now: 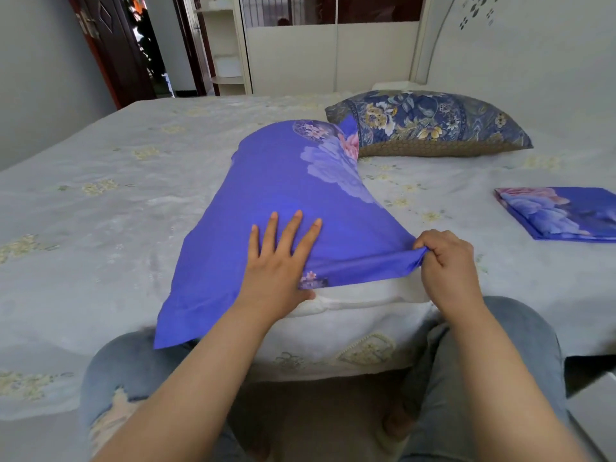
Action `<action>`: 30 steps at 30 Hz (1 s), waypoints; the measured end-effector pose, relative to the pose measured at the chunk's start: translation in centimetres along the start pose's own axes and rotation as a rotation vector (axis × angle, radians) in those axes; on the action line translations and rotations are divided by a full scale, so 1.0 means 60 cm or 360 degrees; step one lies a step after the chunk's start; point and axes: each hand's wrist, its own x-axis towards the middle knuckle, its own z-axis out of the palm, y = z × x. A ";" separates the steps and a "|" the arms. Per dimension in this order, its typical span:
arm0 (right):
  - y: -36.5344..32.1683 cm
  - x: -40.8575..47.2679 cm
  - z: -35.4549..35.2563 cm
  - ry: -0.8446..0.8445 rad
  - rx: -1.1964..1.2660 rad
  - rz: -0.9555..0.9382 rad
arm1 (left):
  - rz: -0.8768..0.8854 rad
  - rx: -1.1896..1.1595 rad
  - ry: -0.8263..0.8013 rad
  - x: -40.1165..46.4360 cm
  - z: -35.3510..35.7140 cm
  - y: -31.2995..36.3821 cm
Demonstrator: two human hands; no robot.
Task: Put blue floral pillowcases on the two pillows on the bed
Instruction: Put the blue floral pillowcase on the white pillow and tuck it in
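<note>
The left hand (281, 258) lies flat with fingers spread on the blue floral pillowcase (276, 195), which covers most of a pillow lying near the edge of the bed (100, 181). The right hand (445, 258) pinches the case's open hem, the white pillow end (360, 301) showing below. A second pillow (430, 123) lies beyond, touching the first; a folded pillowcase (563, 213) lies to the right.

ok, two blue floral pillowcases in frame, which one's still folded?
The folded pillowcase, lying flat on the bed's right side, untouched. The other pillowcase is pulled over a pillow, under the left hand and pinched by the right hand.
</note>
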 end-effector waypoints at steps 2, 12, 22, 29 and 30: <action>0.026 0.011 -0.040 -0.0211 -0.0521 0.0176 | 0.0008 0.0051 0.0082 0.012 0.020 0.005; 0.069 -0.059 0.087 -0.1026 -0.1237 0.0678 | 0.0104 -0.0202 -0.0115 0.009 0.043 -0.033; 0.068 -0.057 0.093 -0.1180 -0.1242 0.0879 | -0.0199 -0.0767 0.0133 -0.126 0.078 0.048; -0.036 -0.079 0.071 -0.0095 -0.0394 0.0086 | -0.0224 -0.0814 0.0132 -0.134 0.073 0.041; -0.057 -0.085 0.074 -0.0053 -0.0213 -0.0077 | -0.0186 -0.0776 0.0125 -0.137 0.072 0.042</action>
